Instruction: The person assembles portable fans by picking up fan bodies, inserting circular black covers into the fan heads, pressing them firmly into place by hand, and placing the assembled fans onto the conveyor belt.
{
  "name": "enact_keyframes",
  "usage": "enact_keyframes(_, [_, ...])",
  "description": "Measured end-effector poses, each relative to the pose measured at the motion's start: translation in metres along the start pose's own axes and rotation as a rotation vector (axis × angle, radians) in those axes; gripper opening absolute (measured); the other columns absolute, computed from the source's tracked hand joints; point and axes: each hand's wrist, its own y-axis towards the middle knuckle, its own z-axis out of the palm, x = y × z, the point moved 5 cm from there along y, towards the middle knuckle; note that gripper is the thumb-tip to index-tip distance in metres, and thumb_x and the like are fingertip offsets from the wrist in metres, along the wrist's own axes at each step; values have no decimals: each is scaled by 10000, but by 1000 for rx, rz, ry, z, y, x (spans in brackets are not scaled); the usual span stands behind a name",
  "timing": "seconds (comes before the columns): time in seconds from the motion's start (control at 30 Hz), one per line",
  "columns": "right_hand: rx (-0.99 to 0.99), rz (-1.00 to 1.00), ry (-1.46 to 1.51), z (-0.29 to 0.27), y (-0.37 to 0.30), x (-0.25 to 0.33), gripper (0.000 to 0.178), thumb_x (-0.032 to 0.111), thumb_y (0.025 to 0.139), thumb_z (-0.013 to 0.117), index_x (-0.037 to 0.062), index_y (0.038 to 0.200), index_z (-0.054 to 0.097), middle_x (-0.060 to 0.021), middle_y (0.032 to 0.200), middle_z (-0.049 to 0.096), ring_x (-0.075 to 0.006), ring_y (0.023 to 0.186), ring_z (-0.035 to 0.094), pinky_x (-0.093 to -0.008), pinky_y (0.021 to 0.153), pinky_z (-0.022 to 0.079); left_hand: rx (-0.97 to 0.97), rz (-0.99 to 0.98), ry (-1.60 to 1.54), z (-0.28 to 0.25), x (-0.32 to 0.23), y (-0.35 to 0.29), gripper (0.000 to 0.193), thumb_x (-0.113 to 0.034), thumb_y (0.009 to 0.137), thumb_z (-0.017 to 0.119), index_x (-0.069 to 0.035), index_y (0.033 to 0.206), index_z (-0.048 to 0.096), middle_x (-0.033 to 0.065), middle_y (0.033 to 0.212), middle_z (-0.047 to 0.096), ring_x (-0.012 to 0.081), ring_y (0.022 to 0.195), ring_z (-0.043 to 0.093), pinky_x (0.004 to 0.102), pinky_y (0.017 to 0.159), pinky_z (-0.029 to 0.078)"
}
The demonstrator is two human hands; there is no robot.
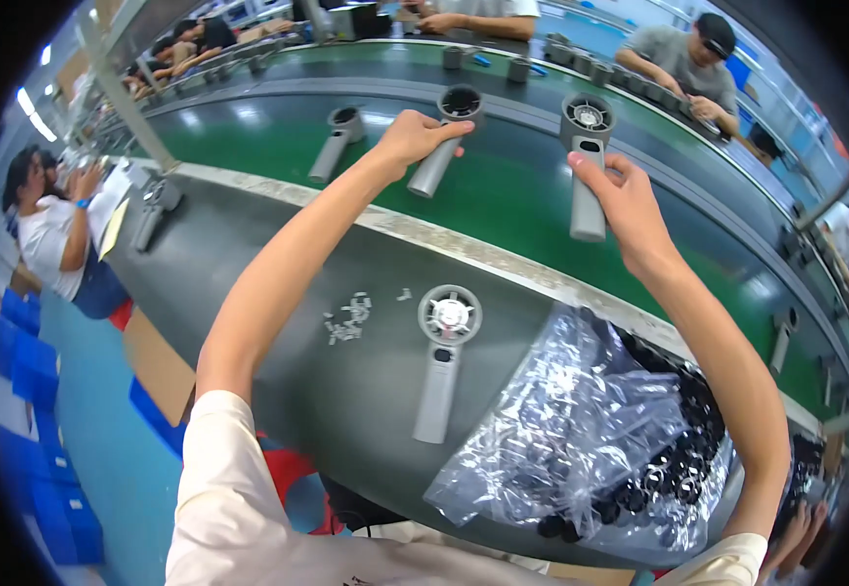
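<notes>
Both my arms reach out over the green conveyor belt. My left hand [417, 138] is closed round the neck of a grey handheld fan [430, 172], its round head pointing away from me. To the right, my right hand [624, 198] grips a second grey handheld fan [588, 220] by the handle, thumb on the front; spokes show in its head. Closer to me, another handheld fan [435, 396] lies on the dark work table [346, 430], its head toward the belt. Small pale parts [349, 320] are scattered to its left.
An open clear plastic bag [551, 420] with many black round parts [683, 479] covers the table's right side. One more fan [336, 144] lies on the belt [249, 151] at left, another [157, 212] on the table's far left. Co-workers [683, 63] sit across the line.
</notes>
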Motion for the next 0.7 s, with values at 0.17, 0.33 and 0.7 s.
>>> enact_keyframes(0.17, [7, -22, -49, -17, -87, 34, 357, 262, 851, 649, -8, 1039, 510, -56, 841, 610, -75, 742, 558, -216, 666, 446, -132, 78, 426, 32, 36, 63, 585, -572, 685, 692, 12, 722, 678, 155, 736, 668, 287, 702, 652, 367, 687, 507])
enact_keyframes(0.33, [99, -56, 19, -6, -129, 50, 346, 248, 850, 649, -2, 1042, 506, -57, 882, 590, -73, 777, 547, -229, 698, 449, -291, 55, 770, 30, 34, 50, 660, -618, 688, 648, 20, 859, 662, 251, 910, 639, 369, 866, 629, 429, 755, 496])
enact_keyframes(0.7, [521, -218, 46, 145, -148, 75, 437, 367, 867, 601, -8, 1088, 555, -43, 802, 609, -71, 672, 567, -212, 604, 444, -38, 181, -1054, -17, -68, -254, 580, -530, 927, 371, -53, 1252, 429, 145, 1120, 567, 259, 1019, 579, 402, 869, 499])
